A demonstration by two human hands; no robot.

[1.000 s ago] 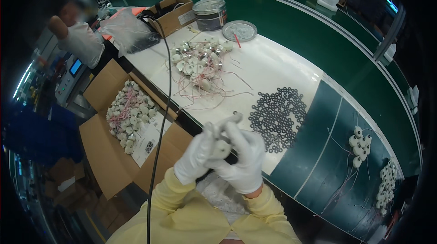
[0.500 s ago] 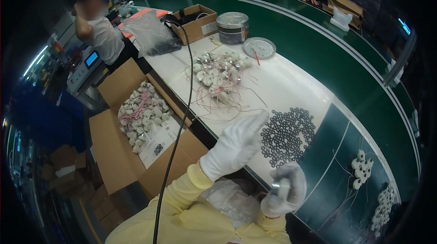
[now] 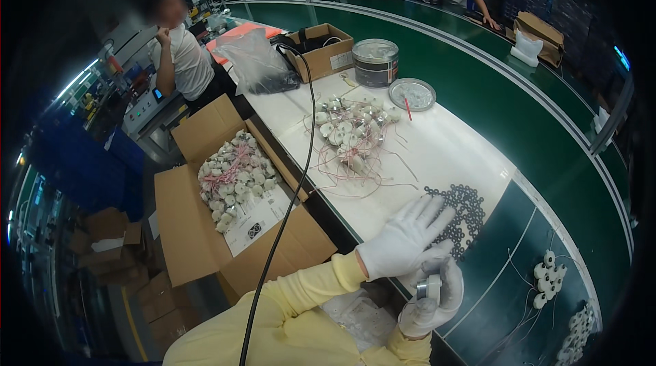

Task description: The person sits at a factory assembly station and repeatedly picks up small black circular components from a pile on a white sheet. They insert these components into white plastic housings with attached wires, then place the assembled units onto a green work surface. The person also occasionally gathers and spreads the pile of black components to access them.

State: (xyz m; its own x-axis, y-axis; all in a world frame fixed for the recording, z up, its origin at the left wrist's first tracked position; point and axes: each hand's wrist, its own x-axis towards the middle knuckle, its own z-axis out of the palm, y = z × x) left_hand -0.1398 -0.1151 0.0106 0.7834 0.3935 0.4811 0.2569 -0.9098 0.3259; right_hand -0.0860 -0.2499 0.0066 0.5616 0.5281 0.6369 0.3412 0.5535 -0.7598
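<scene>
Rings: the black rings (image 3: 466, 210) lie loose on the pale part of the counter (image 3: 471, 154); I'd worry that a low sweep of the spread fingers would scatter them, since nothing fences them in.
Small motor: it sits in the right hand (image 3: 441, 303), by the counter's near edge; my concern is a slip, as smooth metal against glove cloth may give little grip, and a drop there could miss the counter.
Wires: thin pink leads tangle through the motor pile (image 3: 352, 127); pulling one piece out could drag its neighbours along.
Black cable: the cable (image 3: 272, 250) hangs across my view and could hide part of the open carton (image 3: 188, 226) if I rely on this angle.
Left hand: the left hand (image 3: 402, 242) is wide open, fingers spread, with nothing visible in its grip; its fingertips overlap the rings' edge from here, and I cannot tell whether they touch.
Right hand: fingers curled about the small motor (image 3: 429, 289), its shiny side showing; I cannot make out any leads on it.
</scene>
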